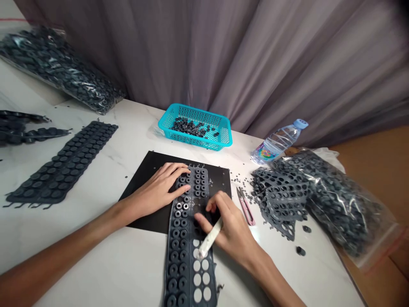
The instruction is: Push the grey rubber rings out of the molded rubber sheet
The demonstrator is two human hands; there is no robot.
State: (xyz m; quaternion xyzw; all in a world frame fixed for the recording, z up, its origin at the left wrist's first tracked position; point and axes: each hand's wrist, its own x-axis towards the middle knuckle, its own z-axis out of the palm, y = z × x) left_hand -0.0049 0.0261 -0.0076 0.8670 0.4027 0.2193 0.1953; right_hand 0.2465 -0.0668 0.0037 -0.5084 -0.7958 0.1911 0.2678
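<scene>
A long dark grey rubber sheet point(178, 245) with rows of ring-shaped pieces lies lengthwise before me, its far part over a black mat point(148, 168). My left hand point(159, 185) rests on the far left part of the sheet, fingers stretched out. Over the sheet's right side is my right hand point(234, 228), curled around a white stick-like tool point(211, 238) that slants toward me. Thumb and forefinger stand slightly apart; whether a small piece is between them, I cannot tell. On the near right of the sheet, several round holes show the white table.
Behind the mat stands a turquoise basket point(231, 135) with loose rubber pieces. At right are pink thread snips point(246, 209), perforated sheets point(284, 198), a water bottle point(277, 143) and a filled bag point(338, 209). Another sheet point(64, 166) and bag point(57, 68) lie left.
</scene>
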